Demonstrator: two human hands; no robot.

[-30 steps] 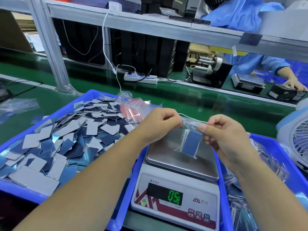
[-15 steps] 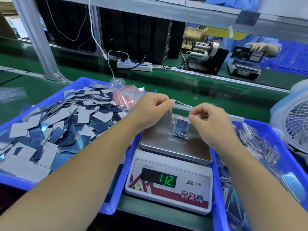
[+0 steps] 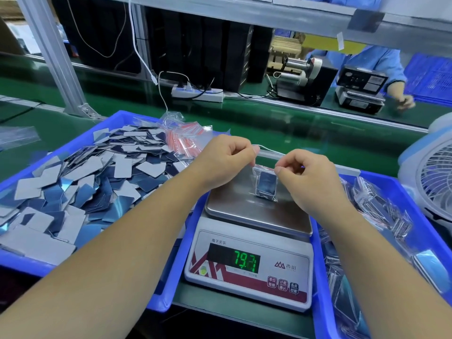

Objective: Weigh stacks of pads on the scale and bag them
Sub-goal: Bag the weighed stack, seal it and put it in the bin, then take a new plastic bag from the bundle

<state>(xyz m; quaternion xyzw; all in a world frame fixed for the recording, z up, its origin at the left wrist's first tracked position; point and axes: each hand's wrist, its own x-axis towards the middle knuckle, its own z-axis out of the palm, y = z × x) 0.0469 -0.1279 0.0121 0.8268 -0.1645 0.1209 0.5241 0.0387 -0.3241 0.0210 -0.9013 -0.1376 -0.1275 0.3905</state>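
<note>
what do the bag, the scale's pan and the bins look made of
Bag: thin clear plastic film; the pads show through and it glints. Pan: likely brushed stainless steel, grey with dull reflections. Bins: glossy blue moulded plastic, probably.

We count two hands, the left hand (image 3: 226,160) and the right hand (image 3: 309,178), one small clear bag (image 3: 265,183) pinched between them, and one scale (image 3: 249,255). We see two blue trays: the left tray (image 3: 117,122) with loose pads (image 3: 80,182) too many to count, and the right tray (image 3: 440,241) with many filled bags (image 3: 381,206). We see one fan (image 3: 433,174) and one power strip (image 3: 197,94).
</note>
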